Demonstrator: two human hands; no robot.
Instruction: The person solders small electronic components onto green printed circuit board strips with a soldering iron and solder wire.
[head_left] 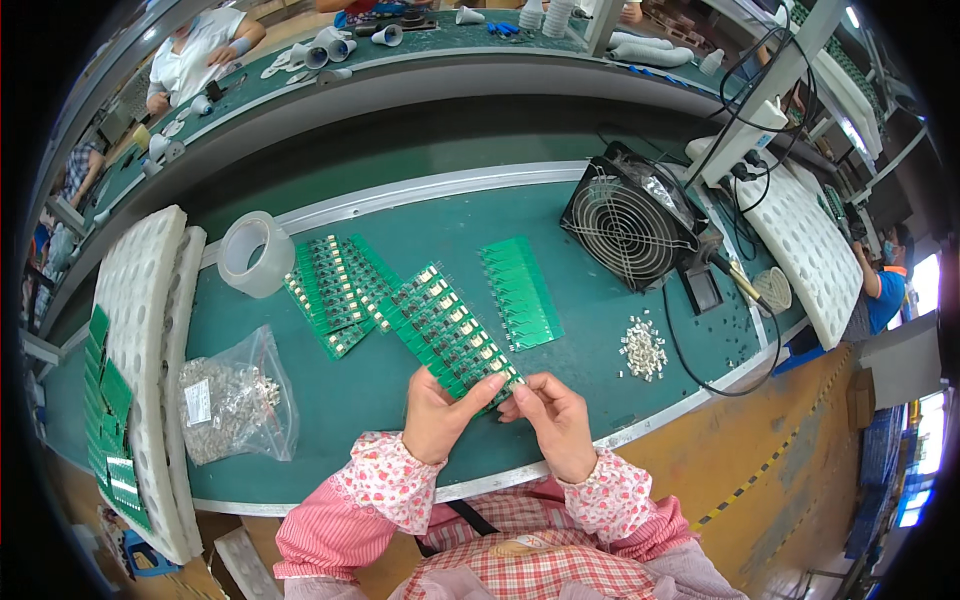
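Observation:
A green circuit board panel (452, 330) with rows of white connectors and dark parts slants over the table. My left hand (438, 412) grips its near end, thumb on top. My right hand (553, 412) is closed at the panel's near right corner, thumb and fingertips pinching the edge; whether a small part is also between them is hidden. Several populated board panels (335, 285) lie overlapping to the left, the held one partly above them. Right of it, a panel without white connectors (522, 292) lies flat. A heap of small white connectors (643, 348) sits farther right.
A black fan (630, 222) with a wire grille stands at the back right, near a soldering iron (745, 285) and its looping cable. On the left are a tape roll (256, 254), a bag of small parts (236, 397) and foam trays (140, 330) with boards. Co-workers sit beyond.

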